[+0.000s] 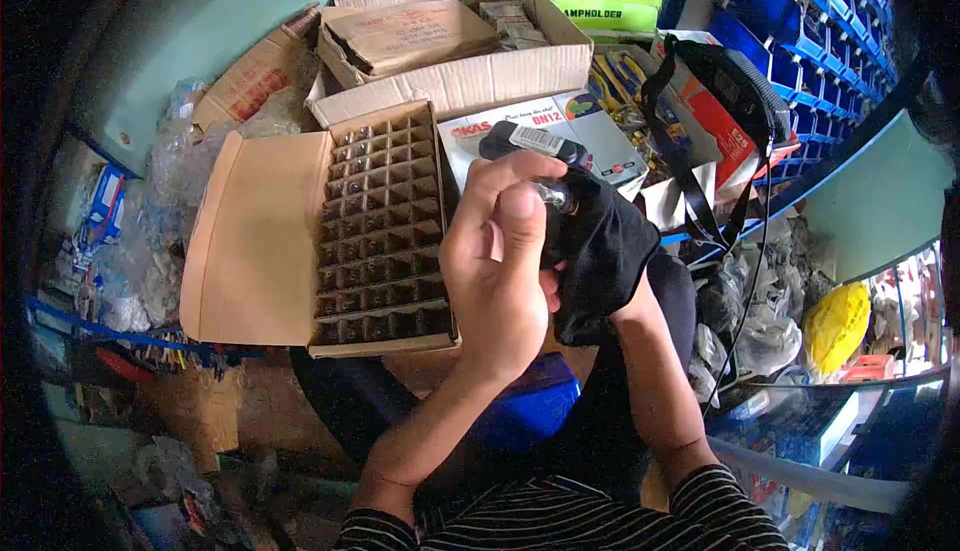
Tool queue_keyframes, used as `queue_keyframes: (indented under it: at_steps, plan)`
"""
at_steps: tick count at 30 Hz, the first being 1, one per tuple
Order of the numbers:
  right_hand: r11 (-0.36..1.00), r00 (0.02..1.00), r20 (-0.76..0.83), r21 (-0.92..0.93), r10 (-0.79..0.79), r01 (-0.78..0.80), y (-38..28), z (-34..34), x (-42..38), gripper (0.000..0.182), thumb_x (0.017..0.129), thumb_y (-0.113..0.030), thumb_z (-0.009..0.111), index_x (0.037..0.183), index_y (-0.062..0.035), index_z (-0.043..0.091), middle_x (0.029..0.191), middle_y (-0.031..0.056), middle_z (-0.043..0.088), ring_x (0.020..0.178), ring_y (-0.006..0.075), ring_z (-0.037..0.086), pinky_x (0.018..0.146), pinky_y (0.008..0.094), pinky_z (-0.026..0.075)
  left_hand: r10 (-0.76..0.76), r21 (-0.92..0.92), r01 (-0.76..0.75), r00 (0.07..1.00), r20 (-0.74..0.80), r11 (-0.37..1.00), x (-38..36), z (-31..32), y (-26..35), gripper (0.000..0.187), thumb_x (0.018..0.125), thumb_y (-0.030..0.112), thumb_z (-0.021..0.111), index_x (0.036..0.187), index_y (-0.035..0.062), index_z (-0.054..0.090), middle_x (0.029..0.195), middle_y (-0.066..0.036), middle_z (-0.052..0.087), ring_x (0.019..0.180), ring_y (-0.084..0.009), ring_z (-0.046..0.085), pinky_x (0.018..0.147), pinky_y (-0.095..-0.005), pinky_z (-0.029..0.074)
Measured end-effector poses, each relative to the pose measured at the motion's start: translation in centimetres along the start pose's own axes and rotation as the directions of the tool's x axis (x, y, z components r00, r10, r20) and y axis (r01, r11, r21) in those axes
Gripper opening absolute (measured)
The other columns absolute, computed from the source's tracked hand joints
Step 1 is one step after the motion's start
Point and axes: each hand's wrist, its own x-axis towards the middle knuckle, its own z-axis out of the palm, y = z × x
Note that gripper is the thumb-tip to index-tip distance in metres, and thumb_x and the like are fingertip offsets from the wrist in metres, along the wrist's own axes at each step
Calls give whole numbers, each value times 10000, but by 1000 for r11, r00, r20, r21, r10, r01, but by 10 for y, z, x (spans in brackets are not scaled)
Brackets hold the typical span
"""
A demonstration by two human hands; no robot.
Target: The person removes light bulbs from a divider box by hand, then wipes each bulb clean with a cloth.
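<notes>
Cloth (612,256), black and bunched, fills the middle of the head view, held up by the right hand (630,308), whose fingers are mostly hidden by it. Facing it, the left hand (495,271) is narrow, thumb and forefinger brought near each other at a small shiny piece (552,194); whether they grip it or merely touch it cannot be told. That piece lies just right of the left thumb, against the cloth's upper edge, its long axis seeming to run across from one hand to the other. Left of the left hand, and nearer to it than to the right, an open divided box (385,221) stretches away lengthwise, small glossy items in many cells; its near right edge is close beside the wrist, its lid folded out leftward. Beyond both hands, a white box (470,156) limits forward room; below them, above the lap, is open space.
</notes>
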Motion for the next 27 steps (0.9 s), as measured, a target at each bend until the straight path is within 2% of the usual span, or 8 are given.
queue_keyframes:
  at_steps: [5, 8, 12, 16, 17, 21, 24, 27]
  plan:
    - [973, 972, -39, -39, -231, 229, 7, -2, 4, 609, 683, -280, 740, 1213, -32, 571, 1053, 201, 645, 966, 396, 625, 848, 418, 486, 27, 31, -28, 999, 28, 999, 0, 0, 3, 305, 1021, 264, 496, 1091, -10, 610, 1039, -71, 608, 988, -115, 534, 917, -262, 389]
    - [974, 980, -60, -133, -191, 181, 10, 0, 3, 645, 660, -305, 757, 1219, -40, 577, 1079, 218, 643, 995, 421, 613, 848, 427, 488, -8, 15, 8, 1000, -6, 1000, 1, 2, 0, 310, 1022, 267, 493, 1093, -14, 604, 1051, -77, 611, 1010, -128, 540, 937, -276, 388]
    - [809, 998, -11, -586, -67, 48, -12, 9, 5, 342, 752, -226, 658, 1054, -69, 625, 925, 205, 629, 839, 406, 614, 737, 488, 476, 252, 224, -227, 964, -89, 948, 4, -1, -9, 248, 1001, 193, 536, 1120, -19, 583, 1094, -86, 595, 1028, -158, 550, 945, -302, 412]
    - [802, 897, -157, -528, -414, 279, -12, 12, 16, 193, 786, -141, 582, 948, -40, 611, 881, 180, 609, 854, 374, 600, 741, 483, 456, 245, 283, -227, 969, -29, 932, 0, -1, -2, 247, 1008, 193, 519, 1150, -6, 552, 1106, -124, 621, 1022, -191, 583, 924, -327, 443]
    - [777, 952, -40, -589, -303, 223, -21, 7, 13, 238, 797, -149, 582, 993, -17, 613, 954, 193, 606, 920, 388, 574, 793, 475, 441, 237, 215, -223, 971, -42, 951, 1, -3, -3, 200, 970, 99, 571, 1139, -8, 584, 1120, -100, 577, 1026, -157, 559, 886, -283, 452]
    - [908, 911, -135, -223, -390, 356, -12, 10, 15, 329, 824, -161, 597, 1102, 12, 571, 1051, 222, 569, 998, 412, 524, 876, 465, 420, 194, 274, -153, 972, -130, 949, 7, -7, -4, 193, 966, 131, 595, 1115, 8, 594, 1086, -69, 572, 985, -116, 544, 847, -253, 452]
    - [939, 939, -31, -59, -342, 340, -12, 5, 25, 330, 857, -141, 591, 1144, 17, 550, 1072, 214, 577, 1013, 407, 528, 908, 453, 414, -92, 239, 113, 991, -97, 964, 5, -4, 4, 256, 931, 137, 657, 1134, 5, 576, 1040, -47, 574, 944, -91, 534, 824, -226, 443]
    - [945, 948, -60, 75, -313, 317, -6, 3, 18, 406, 853, -131, 640, 1227, 1, 554, 1176, 208, 590, 1116, 379, 551, 972, 419, 419, -20, 102, 36, 988, -152, 994, 5, 5, -2, 309, 880, 105, 719, 1108, 2, 537, 928, -20, 562, 861, -79, 515, 810, -227, 438]
